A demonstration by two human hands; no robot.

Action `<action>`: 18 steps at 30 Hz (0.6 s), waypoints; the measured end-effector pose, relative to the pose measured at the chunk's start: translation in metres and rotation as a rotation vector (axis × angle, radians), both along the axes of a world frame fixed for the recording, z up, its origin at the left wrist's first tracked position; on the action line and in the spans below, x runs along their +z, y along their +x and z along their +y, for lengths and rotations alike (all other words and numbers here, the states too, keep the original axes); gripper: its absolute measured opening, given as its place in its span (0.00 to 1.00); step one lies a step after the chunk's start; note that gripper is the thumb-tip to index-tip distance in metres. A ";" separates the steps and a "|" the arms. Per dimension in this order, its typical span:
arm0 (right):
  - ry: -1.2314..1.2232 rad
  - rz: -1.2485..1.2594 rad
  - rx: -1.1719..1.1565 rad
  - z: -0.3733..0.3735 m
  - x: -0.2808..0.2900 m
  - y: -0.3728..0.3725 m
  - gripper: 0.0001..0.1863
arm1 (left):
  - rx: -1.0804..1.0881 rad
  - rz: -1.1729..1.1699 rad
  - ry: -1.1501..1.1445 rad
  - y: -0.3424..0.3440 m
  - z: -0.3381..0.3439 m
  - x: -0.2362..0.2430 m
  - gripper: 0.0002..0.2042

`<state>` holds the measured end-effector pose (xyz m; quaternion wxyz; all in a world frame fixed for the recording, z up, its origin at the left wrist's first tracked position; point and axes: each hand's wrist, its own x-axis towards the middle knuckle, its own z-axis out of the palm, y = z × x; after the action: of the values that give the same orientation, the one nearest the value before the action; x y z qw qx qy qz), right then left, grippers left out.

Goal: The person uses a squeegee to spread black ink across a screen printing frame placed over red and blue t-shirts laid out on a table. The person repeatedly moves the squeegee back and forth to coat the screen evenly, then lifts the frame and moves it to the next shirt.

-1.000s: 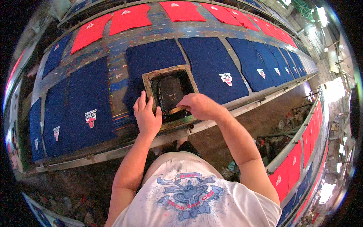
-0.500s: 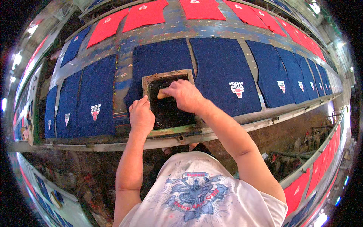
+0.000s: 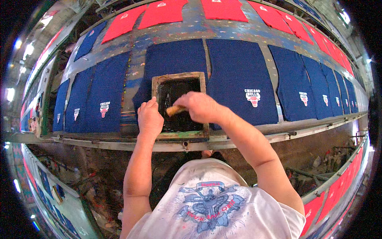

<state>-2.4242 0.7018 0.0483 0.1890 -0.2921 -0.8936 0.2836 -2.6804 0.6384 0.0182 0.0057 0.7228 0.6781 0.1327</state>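
Observation:
A wooden screen-printing frame (image 3: 179,75) with dark, wet-looking mesh lies over the lower part of a navy fabric piece (image 3: 175,53). My left hand (image 3: 151,116) is closed on the frame's left rail. Inside the frame, my right hand (image 3: 202,107) grips a squeegee (image 3: 172,110), whose tan edge sticks out past the fingers on the left. The squeegee's lower edge is partly hidden, so its contact with the mesh is hard to make out. Right of the frame lies a navy piece (image 3: 238,67) with a white and red bull-head print.
More printed navy pieces (image 3: 107,79) line the long table (image 3: 137,59) on both sides. Red printed pieces (image 3: 161,16) lie along its far side. A metal rail (image 3: 234,143) with knobs runs along the near edge. Another table with red pieces (image 3: 336,191) stands at the lower right.
My right hand and the squeegee have moved toward me within the frame. My left hand stays on the left rail. The whole view has shifted slightly.

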 end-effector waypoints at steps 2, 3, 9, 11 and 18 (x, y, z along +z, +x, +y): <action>0.073 -0.020 -0.092 0.026 -0.003 -0.009 0.23 | -0.006 -0.014 0.005 -0.001 -0.001 -0.001 0.12; 0.099 -0.075 -0.123 0.038 -0.004 -0.013 0.24 | -0.011 -0.022 0.016 -0.001 -0.001 -0.001 0.12; 0.259 -0.191 -0.206 0.025 -0.005 -0.027 0.29 | -0.062 -0.098 0.060 -0.011 -0.003 -0.009 0.15; 0.220 -0.204 -0.158 0.000 -0.001 -0.028 0.30 | -0.078 -0.118 0.095 -0.015 -0.004 -0.015 0.16; 0.179 -0.234 -0.122 -0.093 0.008 -0.036 0.31 | -0.121 -0.423 0.208 -0.029 -0.002 -0.037 0.18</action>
<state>-2.4599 0.6088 0.0561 0.1258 -0.3590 -0.9118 0.1547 -2.7092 0.6364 -0.0190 0.0811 0.7149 0.6001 0.3495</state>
